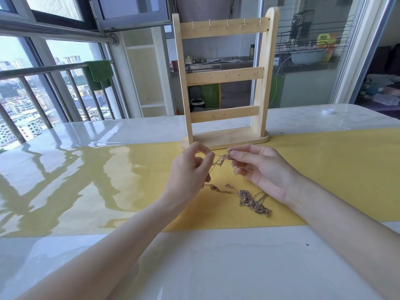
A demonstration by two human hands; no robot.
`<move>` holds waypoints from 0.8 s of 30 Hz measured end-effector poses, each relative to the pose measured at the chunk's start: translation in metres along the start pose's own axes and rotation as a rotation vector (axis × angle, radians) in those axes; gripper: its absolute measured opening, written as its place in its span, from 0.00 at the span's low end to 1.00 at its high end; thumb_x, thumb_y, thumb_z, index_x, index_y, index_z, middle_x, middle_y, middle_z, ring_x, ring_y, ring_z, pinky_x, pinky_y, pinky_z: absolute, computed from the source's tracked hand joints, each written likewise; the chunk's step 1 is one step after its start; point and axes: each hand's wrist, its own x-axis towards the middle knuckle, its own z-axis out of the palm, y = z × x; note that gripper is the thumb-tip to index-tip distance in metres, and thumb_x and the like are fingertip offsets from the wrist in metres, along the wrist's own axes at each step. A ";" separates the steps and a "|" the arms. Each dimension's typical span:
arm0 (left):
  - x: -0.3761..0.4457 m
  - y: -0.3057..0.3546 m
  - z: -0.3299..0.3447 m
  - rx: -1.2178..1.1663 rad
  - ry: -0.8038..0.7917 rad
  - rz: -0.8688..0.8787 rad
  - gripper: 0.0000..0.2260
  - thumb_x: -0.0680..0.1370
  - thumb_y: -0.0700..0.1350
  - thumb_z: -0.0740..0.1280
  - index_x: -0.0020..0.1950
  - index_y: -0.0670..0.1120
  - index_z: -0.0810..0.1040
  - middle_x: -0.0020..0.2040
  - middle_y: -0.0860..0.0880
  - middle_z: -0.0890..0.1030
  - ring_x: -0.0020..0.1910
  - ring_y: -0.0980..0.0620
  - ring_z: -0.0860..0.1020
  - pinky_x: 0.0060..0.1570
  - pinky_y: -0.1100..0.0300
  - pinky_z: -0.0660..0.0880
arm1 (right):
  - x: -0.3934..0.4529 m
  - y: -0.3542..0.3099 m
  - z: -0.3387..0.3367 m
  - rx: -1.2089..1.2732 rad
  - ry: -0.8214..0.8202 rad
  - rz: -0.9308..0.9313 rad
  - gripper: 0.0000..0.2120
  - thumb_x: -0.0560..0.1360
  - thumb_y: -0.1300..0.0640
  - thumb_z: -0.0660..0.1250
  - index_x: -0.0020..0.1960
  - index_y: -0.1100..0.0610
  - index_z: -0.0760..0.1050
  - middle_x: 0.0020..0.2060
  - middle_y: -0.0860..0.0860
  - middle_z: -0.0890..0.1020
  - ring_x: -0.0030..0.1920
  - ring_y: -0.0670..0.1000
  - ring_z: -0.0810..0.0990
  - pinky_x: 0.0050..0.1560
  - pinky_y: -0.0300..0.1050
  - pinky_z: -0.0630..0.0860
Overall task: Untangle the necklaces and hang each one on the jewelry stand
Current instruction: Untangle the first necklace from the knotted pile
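Note:
A wooden jewelry stand (225, 80) with three hook rails stands upright at the table's middle; none of its hooks carries a necklace. Just in front of its base, my left hand (190, 172) pinches a thin gold necklace chain (219, 162) between thumb and fingertips. My right hand (259, 169) pinches the same chain a little to the right, and the chain is stretched between them above the table. A tangled heap of gold necklaces (251, 200) lies on the yellow cloth (324, 169) below my hands, and strands run up from it to my fingers.
The glossy white table (194, 256) carries the yellow cloth across its middle. A small white cap (328, 111) sits at the far right. A balcony railing with a green towel (98, 72) is behind on the left, a glass door on the right.

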 end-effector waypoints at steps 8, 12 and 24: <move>0.000 0.002 0.001 -0.070 -0.086 -0.112 0.07 0.80 0.43 0.61 0.42 0.45 0.72 0.20 0.53 0.73 0.19 0.56 0.66 0.22 0.68 0.64 | 0.000 0.001 0.005 -0.070 0.038 -0.046 0.03 0.74 0.66 0.67 0.45 0.61 0.79 0.35 0.55 0.83 0.34 0.47 0.78 0.35 0.37 0.73; 0.000 0.006 0.001 -0.143 -0.176 -0.174 0.08 0.79 0.44 0.63 0.42 0.45 0.76 0.19 0.53 0.68 0.18 0.56 0.63 0.22 0.68 0.62 | -0.001 0.001 0.004 -0.127 0.019 -0.066 0.04 0.74 0.67 0.66 0.44 0.61 0.79 0.33 0.53 0.82 0.35 0.47 0.77 0.35 0.37 0.73; 0.001 0.007 -0.003 -0.238 -0.224 -0.255 0.05 0.77 0.42 0.66 0.42 0.45 0.74 0.22 0.52 0.72 0.20 0.55 0.63 0.24 0.66 0.61 | 0.000 0.000 0.002 -0.116 0.065 -0.096 0.05 0.76 0.68 0.64 0.45 0.62 0.77 0.32 0.53 0.81 0.34 0.47 0.75 0.32 0.37 0.72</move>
